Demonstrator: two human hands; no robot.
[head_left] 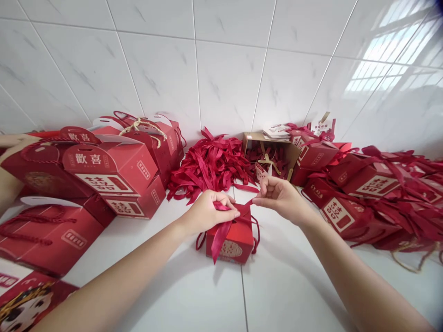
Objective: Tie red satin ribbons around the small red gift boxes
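A small red gift box [230, 244] with a pale round emblem and dark red cord handles stands on the white tiled surface in front of me. My left hand [211, 210] rests over its top, thumb and fingers closed on a red satin ribbon [220, 240] whose tail hangs down the box's front. To the right of the box, my right hand [282, 198] pinches another stretch of the ribbon, pulled out sideways. A small red-and-white patterned tag [260, 172] shows by its raised fingers; whether they grip it I cannot tell.
Loose red ribbons [216, 159] lie heaped against the tiled wall. Beside them, a brown carton [294, 159] holds red tags. Stacked red boxes [110, 161] stand left, near another person's arm [10, 161]. Ribboned boxes [363, 184] pile up on the right.
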